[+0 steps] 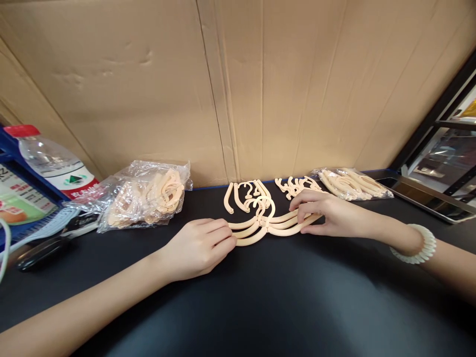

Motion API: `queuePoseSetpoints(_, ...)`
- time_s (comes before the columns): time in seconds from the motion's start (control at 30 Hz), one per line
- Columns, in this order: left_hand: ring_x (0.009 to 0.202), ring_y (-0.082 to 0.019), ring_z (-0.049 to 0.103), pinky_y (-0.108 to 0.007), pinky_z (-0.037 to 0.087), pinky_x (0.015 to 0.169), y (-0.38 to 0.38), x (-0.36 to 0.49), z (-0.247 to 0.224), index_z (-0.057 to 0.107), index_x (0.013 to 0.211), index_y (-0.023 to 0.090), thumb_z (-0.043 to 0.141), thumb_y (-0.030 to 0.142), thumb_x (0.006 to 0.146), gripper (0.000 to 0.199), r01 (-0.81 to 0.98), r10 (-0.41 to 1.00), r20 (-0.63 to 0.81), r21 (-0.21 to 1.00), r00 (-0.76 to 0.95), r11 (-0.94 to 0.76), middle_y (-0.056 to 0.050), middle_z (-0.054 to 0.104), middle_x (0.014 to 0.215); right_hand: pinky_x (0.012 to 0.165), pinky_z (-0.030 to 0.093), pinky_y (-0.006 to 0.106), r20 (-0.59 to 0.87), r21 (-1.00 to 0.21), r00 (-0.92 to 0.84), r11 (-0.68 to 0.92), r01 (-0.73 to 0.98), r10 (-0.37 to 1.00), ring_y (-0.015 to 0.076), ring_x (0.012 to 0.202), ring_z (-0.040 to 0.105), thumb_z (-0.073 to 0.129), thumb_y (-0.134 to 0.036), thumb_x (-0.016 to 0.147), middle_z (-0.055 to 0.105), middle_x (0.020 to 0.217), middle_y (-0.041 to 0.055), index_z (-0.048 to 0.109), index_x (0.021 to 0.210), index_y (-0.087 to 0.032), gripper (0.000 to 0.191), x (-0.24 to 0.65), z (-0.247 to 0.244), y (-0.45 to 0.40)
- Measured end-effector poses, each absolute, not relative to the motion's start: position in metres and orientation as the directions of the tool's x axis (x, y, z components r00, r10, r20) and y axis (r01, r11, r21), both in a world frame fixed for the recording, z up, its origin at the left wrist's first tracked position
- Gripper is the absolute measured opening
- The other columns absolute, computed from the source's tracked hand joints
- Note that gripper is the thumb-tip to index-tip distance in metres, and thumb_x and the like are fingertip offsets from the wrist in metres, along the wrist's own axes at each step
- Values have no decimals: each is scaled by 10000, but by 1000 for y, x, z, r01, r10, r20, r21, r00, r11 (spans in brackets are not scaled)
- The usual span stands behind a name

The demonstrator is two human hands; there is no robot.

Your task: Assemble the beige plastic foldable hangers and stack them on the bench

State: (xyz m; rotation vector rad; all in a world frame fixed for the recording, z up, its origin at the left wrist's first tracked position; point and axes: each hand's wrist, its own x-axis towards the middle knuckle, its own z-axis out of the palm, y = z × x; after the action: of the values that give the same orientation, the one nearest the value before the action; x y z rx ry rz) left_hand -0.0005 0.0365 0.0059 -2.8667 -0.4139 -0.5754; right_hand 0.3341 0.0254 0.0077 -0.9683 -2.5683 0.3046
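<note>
Several beige curved hangers [256, 230] lie stacked on the black table, their hooks pointing towards the cardboard. Around the left ends of the stack, my left hand [204, 248] is closed, palm down. The fingers of my right hand [323, 214] are closed on the right ends, thumb at the near side and fingertips on top. Just behind the stack lie loose curved beige pieces [230, 198] and some with small hooks. Further right, behind my right hand, is a small pile of beige hook pieces [295, 186].
At the left are a clear bag of beige parts [145, 196], a red-capped bottle [55, 158], a blue basket [9, 148] and a black-handled tool [44, 253]. Another bag [351, 183] and a metal tray [435, 196] are at the right. Cardboard [282, 89] stands behind.
</note>
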Motion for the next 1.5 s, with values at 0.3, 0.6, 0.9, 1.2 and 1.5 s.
queuePoseSetpoints(0.3,686,-170,548,-303,431,672,38,-2,5,605,770,176,442,118,895,213,329,200,316,-435,927,-838,-33,613,709,868,480,362,288,-254,-694,752,609,660,217,1007,573,606,-247,848,600,1096,99,678,856,-184,96,334,4,26)
queuePoseSetpoints(0.6,644,-175,511,-313,409,639,38,-2,8,571,679,173,457,108,842,209,371,239,328,-434,914,-821,-33,547,655,846,487,363,308,-279,-690,756,592,655,217,980,584,566,-228,859,613,1069,99,682,870,-196,120,332,4,26)
queuePoseSetpoints(0.9,870,-216,611,-354,502,797,31,4,0,618,936,153,507,195,873,135,492,393,425,-150,816,-858,-78,654,897,878,490,376,303,-282,-694,757,589,653,227,1026,574,579,-234,851,607,1101,103,671,965,-199,150,331,2,26)
queuePoseSetpoints(1.2,1222,-258,523,-480,411,1054,27,7,-11,552,1183,192,482,202,908,285,524,556,346,188,756,-831,-131,573,1292,876,496,390,313,-262,-683,751,606,660,240,1018,593,557,-211,863,624,1109,99,676,1014,-224,193,324,2,21)
queuePoseSetpoints(1.5,1225,-254,518,-522,342,1090,27,7,-14,518,1202,197,478,186,898,307,537,570,342,195,747,-821,-117,599,1253,975,458,445,292,-221,-630,692,687,719,280,1142,553,685,-326,777,594,1238,108,508,1323,-216,585,343,1,29)
